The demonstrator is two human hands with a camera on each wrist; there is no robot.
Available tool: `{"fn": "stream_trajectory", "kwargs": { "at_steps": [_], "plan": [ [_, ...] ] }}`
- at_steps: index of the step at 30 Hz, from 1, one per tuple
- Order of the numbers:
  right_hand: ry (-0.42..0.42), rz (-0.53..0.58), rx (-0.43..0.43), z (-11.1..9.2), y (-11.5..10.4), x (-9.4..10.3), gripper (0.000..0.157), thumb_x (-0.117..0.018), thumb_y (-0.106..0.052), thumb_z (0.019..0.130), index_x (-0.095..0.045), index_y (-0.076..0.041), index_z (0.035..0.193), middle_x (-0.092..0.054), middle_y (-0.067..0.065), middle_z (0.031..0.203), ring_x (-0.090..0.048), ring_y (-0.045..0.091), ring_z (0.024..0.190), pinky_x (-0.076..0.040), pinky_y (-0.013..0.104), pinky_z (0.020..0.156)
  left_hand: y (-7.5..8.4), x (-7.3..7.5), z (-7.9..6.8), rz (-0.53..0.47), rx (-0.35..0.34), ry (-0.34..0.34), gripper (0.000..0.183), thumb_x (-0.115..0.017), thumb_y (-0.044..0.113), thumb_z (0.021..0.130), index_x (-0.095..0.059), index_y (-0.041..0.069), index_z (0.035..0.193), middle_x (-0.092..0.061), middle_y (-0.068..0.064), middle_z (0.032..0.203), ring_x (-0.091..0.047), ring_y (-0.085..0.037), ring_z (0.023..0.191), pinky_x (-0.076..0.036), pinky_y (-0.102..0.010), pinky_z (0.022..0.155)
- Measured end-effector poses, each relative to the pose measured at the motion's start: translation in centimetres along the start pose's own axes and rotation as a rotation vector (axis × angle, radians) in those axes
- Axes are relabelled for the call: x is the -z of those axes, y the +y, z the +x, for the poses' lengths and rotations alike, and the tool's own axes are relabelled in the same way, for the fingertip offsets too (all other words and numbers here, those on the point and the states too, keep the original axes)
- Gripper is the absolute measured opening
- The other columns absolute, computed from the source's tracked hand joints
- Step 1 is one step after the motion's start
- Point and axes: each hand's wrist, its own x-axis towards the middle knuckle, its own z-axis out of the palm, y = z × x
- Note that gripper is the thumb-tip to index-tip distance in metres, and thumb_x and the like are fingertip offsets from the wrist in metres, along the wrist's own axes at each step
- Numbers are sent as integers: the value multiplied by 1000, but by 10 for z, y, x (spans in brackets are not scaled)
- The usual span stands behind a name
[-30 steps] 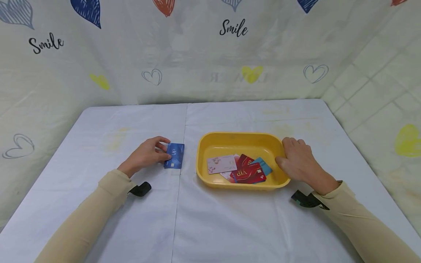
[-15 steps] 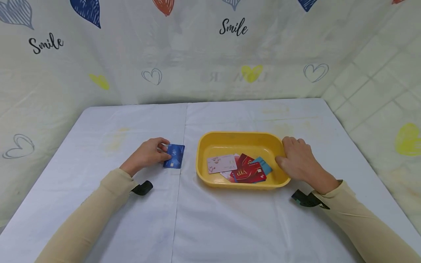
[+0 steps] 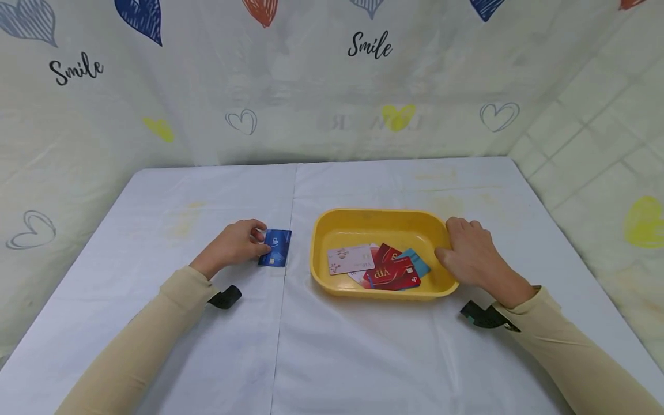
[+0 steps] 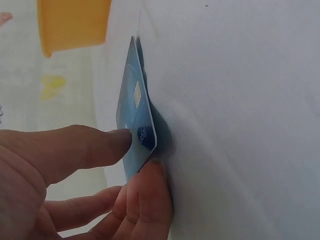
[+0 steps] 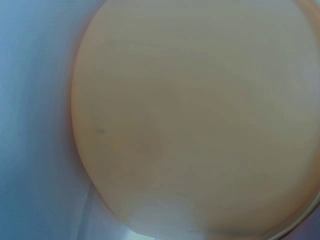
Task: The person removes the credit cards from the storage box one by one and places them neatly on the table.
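My left hand (image 3: 234,246) pinches a blue VIP card (image 3: 277,248) at its left side, on the table left of the yellow tray. In the left wrist view the thumb (image 4: 107,145) lies on the card's printed face and the fingertips are under its edge. That side of the card (image 4: 134,107) is tilted up and casts a shadow on the cloth. My right hand (image 3: 472,253) grips the right rim of the yellow tray (image 3: 381,216), thumb inside. The tray's wall (image 5: 200,110) fills the right wrist view, where the hand is hidden.
Inside the tray overlap a pale pink card (image 3: 350,260), red VIP cards (image 3: 396,274) and a light blue card (image 3: 421,265). White cloth covers the table (image 3: 358,357). A curtain printed with hearts (image 3: 306,75) hangs behind its far edge.
The blue card has tilted slightly, its far edge now lower in the head view. My left hand has shifted only a little. The right hand and tray hold still.
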Motion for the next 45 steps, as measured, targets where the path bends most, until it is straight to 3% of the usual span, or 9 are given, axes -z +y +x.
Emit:
{"fn": "stream_trajectory", "kwargs": {
  "at_steps": [4, 9, 16, 24, 37, 45],
  "plan": [
    [7, 1, 5, -1, -1, 1, 29, -51, -19, 90, -50, 5, 105, -50, 15, 88, -43, 34, 86, -32, 39, 73, 0, 2, -2, -26, 26, -15, 59, -67, 31, 98, -49, 3, 147, -66, -17, 127, -70, -18, 88, -56, -35, 86],
    [15, 6, 6, -2, -1, 1, 27, -51, -19, 89, -50, 5, 104, -50, 15, 87, -43, 34, 86, -31, 38, 73, 0, 7, -4, -49, 64, -12, 60, -62, 42, 101, -46, 8, 148, -65, -16, 131, -72, -16, 89, -56, -34, 85],
    [11, 6, 6, -2, 0, 1, 28, -51, -19, 90, -50, 5, 103, -51, 15, 88, -42, 34, 86, -31, 38, 73, 3, 14, -10, -64, 55, 13, 59, -59, 42, 102, -46, 9, 149, -63, -16, 133, -73, -16, 90, -56, -38, 91],
    [7, 11, 10, -1, 2, 1, 28, -51, -20, 90, -50, 5, 102, -51, 15, 88, -43, 35, 86, -31, 39, 72, 7, 19, -14, -60, 34, 46, 57, -59, 40, 103, -46, 7, 147, -63, -16, 131, -72, -18, 91, -58, -35, 86],
    [18, 23, 16, -2, 1, 1, 26, -51, -19, 89, -50, 4, 102, -50, 14, 87, -43, 35, 86, -32, 38, 72, 19, 25, -18, -48, -36, 137, 53, -62, 39, 101, -50, 9, 144, -63, -12, 132, -62, -31, 124, -58, -46, 99],
    [18, 32, 23, -2, 2, 2, 24, -51, -19, 90, -50, 3, 99, -49, 13, 85, -43, 35, 85, -31, 39, 72, 26, 28, -20, -50, -99, 165, 50, -65, 35, 100, -51, 10, 141, -63, -13, 132, -59, -31, 125, -56, -48, 102]
  ]
}}
